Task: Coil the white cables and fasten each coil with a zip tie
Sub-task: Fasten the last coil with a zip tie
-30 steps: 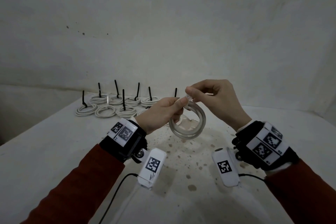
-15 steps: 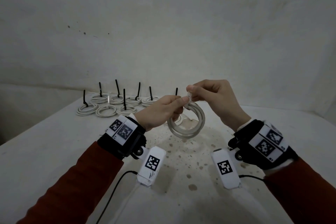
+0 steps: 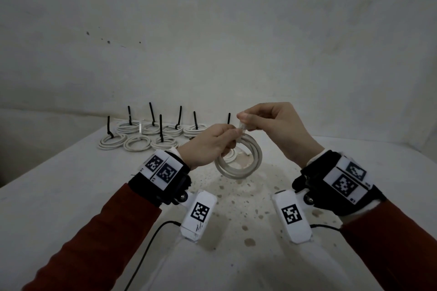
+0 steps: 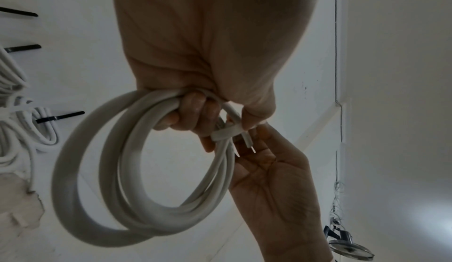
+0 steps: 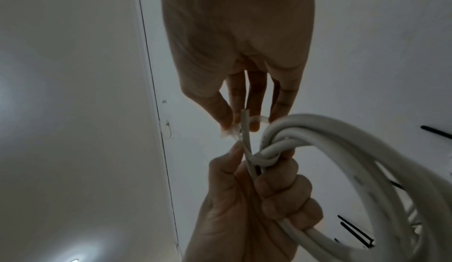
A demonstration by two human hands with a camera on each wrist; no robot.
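Observation:
A white cable coil [image 3: 238, 160] hangs in the air over the table's middle. My left hand [image 3: 227, 142] grips its top, fingers curled round the bundled turns [image 4: 193, 109]. A pale, see-through zip tie [image 4: 226, 133] loops the turns right beside that grip. My right hand [image 3: 246, 123] pinches the tie [image 5: 259, 120] between thumb and fingers just above the coil. A short cable end [image 5: 245, 127] sticks up between the two hands. In the right wrist view the coil [image 5: 367, 150] curves off to the right from the left hand [image 5: 257, 198].
Several tied coils [image 3: 142, 134] with upright black zip-tie tails [image 3: 151, 113] lie at the table's back left. Another white cable [image 3: 230, 155] lies on the stained patch behind the held coil. The white table [image 3: 59, 196] meets the wall behind.
Both hands keep nearly the same pose on the coil and the tie. The coil has shifted very slightly left.

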